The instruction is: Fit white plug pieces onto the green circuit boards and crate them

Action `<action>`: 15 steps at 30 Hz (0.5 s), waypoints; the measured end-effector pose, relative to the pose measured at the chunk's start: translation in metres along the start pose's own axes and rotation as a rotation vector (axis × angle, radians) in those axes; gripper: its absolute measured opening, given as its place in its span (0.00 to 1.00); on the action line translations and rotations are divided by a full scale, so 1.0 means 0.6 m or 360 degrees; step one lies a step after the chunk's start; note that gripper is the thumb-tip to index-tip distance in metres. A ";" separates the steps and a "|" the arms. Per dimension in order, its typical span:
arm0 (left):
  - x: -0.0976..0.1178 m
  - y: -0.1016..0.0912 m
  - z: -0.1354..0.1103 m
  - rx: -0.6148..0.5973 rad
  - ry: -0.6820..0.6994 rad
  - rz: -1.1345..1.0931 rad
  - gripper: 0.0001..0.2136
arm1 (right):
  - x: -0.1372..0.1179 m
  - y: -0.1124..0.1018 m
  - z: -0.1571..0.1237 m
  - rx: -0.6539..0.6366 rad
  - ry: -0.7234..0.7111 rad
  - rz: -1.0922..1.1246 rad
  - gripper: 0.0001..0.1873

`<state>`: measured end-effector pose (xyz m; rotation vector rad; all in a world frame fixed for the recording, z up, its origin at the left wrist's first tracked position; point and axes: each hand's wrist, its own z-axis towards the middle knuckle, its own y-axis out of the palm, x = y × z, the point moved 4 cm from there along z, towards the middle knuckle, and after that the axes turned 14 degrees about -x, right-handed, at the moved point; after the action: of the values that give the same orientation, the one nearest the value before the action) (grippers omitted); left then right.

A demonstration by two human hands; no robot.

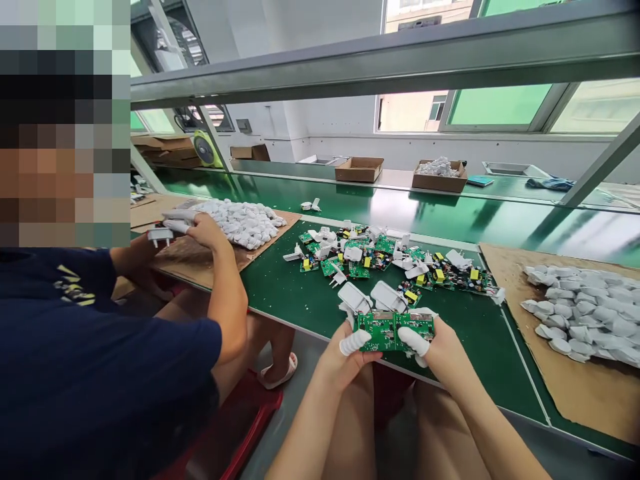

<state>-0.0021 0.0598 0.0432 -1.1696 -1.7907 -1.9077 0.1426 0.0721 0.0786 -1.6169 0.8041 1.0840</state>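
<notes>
Two green circuit boards sit side by side in front of me, over the bench's front edge. My left hand [347, 353], with white finger covers, is closed on the left circuit board [383, 325], thumb on its face. Closed on the right circuit board [423, 323] is my right hand [433, 347], its thumb covered too. Just beyond the boards are a white plastic case [355, 298] and a second white case [389, 297]; whether they are joined to the boards I cannot tell. My other fingers are partly hidden behind the boards. A heap of circuit boards with white plug parts [370, 253] lies farther back.
Many white pieces cover a cardboard sheet [540, 353] on the right. Another white pile [245, 223] lies left, near a co-worker's hands [200, 230] and a white plug [161, 234]. Cardboard boxes [359, 170] stand at the back. A metal beam [380, 63] crosses overhead.
</notes>
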 end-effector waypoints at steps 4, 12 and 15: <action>0.009 -0.009 0.006 0.0257 0.0278 0.0162 0.29 | -0.004 -0.009 0.007 0.0249 -0.0025 -0.0695 0.19; 0.121 -0.017 0.047 0.0373 0.0711 0.0556 0.33 | -0.056 -0.073 0.087 0.0487 -0.0112 -0.1175 0.20; 0.202 -0.023 0.089 0.0559 0.0885 0.1057 0.34 | -0.098 -0.107 0.135 0.0407 -0.0167 -0.0984 0.27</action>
<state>-0.0689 0.1508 0.1134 -0.8433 -1.1698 -1.2877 0.1551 0.1684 0.1474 -1.4341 0.3144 0.5887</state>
